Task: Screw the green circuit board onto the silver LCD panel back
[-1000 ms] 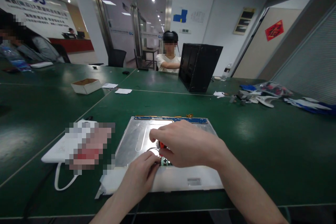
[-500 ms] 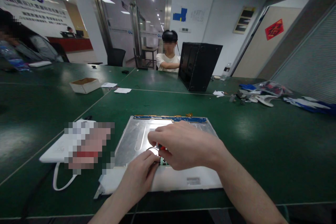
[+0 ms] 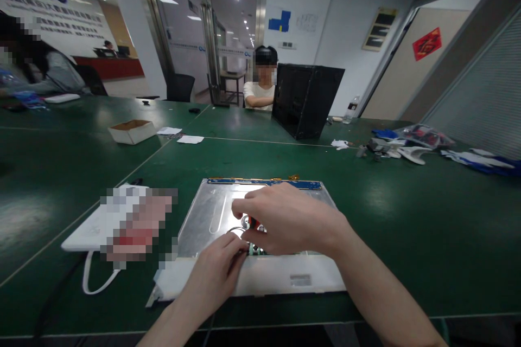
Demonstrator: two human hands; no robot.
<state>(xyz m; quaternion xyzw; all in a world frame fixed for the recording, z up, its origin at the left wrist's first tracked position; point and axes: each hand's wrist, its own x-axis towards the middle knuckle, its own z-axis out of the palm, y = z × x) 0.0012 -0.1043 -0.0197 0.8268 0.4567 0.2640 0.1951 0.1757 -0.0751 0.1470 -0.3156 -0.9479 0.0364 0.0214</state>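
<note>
A silver metal-backed display panel (image 3: 195, 222) lies flat in front of me, a blue circuit strip (image 3: 264, 184) along its far edge and a white border strip (image 3: 280, 276) along its near edge. Over its middle, my right hand (image 3: 285, 219) is closed around a red-and-black tool handle (image 3: 253, 222), which looks like a screwdriver's; its tip is hidden. My left hand (image 3: 217, 263) rests on the near part of the panel. Its fingertips are pressed together beside a small green circuit board (image 3: 256, 249), and what they pinch is hidden. A thin cable (image 3: 235, 229) loops near those fingers.
To the left lie a white device (image 3: 87, 227) with a white cable and a blurred pinkish item. Farther off are an open box (image 3: 132, 131), papers (image 3: 190, 140) and a black computer case (image 3: 309, 100) by a seated person. Gloves (image 3: 476, 160) and parts lie at right.
My right hand has shifted slightly up and turned, showing more of the handle and the green board. My left hand stays put. Across the table, the black case has tilted slightly and moved left.
</note>
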